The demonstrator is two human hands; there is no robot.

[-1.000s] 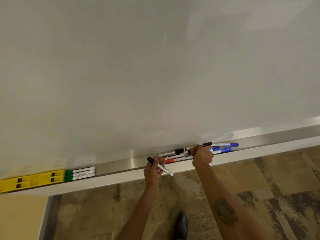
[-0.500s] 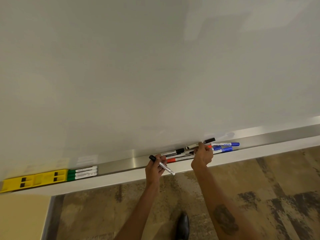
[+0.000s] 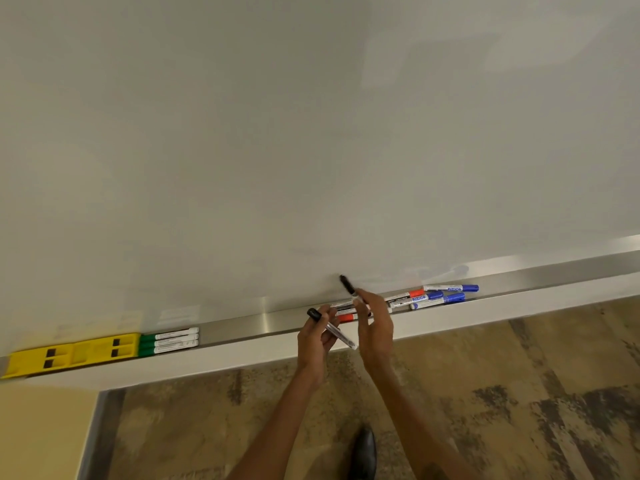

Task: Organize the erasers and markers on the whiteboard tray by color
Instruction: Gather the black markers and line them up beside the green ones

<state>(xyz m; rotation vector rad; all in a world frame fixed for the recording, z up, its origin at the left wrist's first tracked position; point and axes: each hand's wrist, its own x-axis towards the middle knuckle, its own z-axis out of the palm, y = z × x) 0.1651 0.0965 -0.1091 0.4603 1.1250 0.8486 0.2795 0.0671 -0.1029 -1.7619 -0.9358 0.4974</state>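
My left hand [image 3: 316,337] grips a black-capped marker [image 3: 331,328] in front of the metal tray [image 3: 242,325]. My right hand [image 3: 374,322] holds a second black marker [image 3: 347,285], lifted off the tray with its cap pointing up against the whiteboard. Behind the hands lie a red marker [image 3: 346,317] and a black one, partly hidden. To their right sit another red marker [image 3: 405,296] and three blue markers [image 3: 446,295]. At the tray's left end rest two yellow erasers [image 3: 74,355] and three green markers [image 3: 169,340].
The whiteboard [image 3: 311,133] fills the upper view. Below the tray are patterned carpet [image 3: 502,393] and my black shoe [image 3: 363,452]. A yellow wall panel [image 3: 38,434] stands at the lower left.
My right hand has picked a black marker out of the pile and swung it left and upward, off the tray. My left hand still holds its marker, shifted slightly.
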